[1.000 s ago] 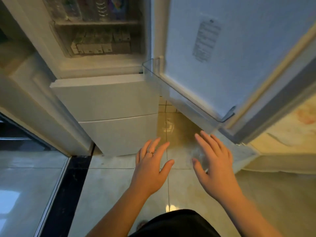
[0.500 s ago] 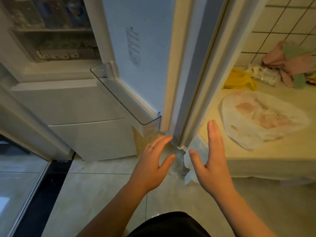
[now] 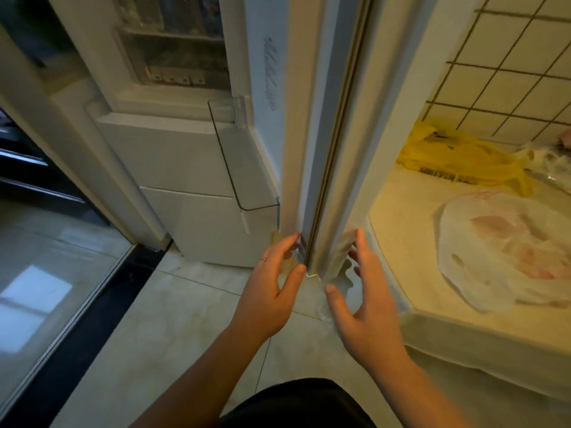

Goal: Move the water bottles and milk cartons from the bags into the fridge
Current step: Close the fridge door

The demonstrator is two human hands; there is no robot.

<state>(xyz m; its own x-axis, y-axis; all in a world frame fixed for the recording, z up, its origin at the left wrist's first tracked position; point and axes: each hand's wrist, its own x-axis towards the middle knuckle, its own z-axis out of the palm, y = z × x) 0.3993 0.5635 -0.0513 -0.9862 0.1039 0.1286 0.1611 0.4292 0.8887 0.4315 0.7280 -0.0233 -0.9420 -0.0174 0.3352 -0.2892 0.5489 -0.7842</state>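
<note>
While left hand (image 3: 272, 282) and right hand (image 3: 367, 301), both open, flank the door (image 3: 324, 149) bottom, its one sticker (image 3: 270, 72) stays unreadable. Bottles (image 3: 173, 17), blurred and uncountable, stand in the fridge; one yellow bag (image 3: 457, 162) and one white bag (image 3: 506, 251) lie on the counter (image 3: 401, 211).

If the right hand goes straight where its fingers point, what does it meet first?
Likely the bottom corner of the open fridge door; the right hand has its fingertips close beside it, depth unclear.
</note>
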